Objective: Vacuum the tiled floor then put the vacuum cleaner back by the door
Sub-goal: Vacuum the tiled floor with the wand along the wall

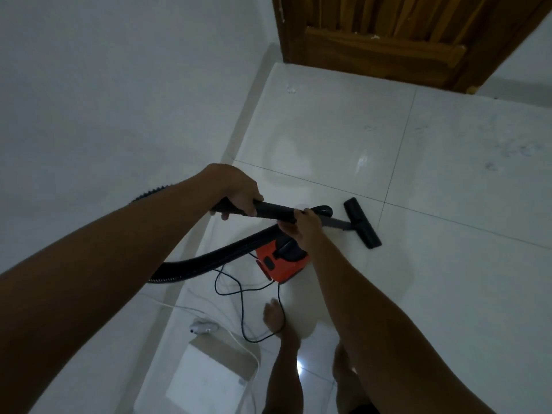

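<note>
Both hands grasp the black wand (pixel 274 211) of the vacuum cleaner; the left hand (pixel 239 189) curls round its upper end, the right hand (pixel 304 225) wraps it lower down, close beside; the floor head (pixel 362 223) lies flat on the white tiled floor (pixel 448 264), near a grout line; the red vacuum body (pixel 283 264) sits on the tiles under the hands, its ribbed hose (pixel 209 261) curving left and a thin black cord (pixel 239 294) looping by a bare foot (pixel 273 318); the wooden door (pixel 388 40) stands beyond.
</note>
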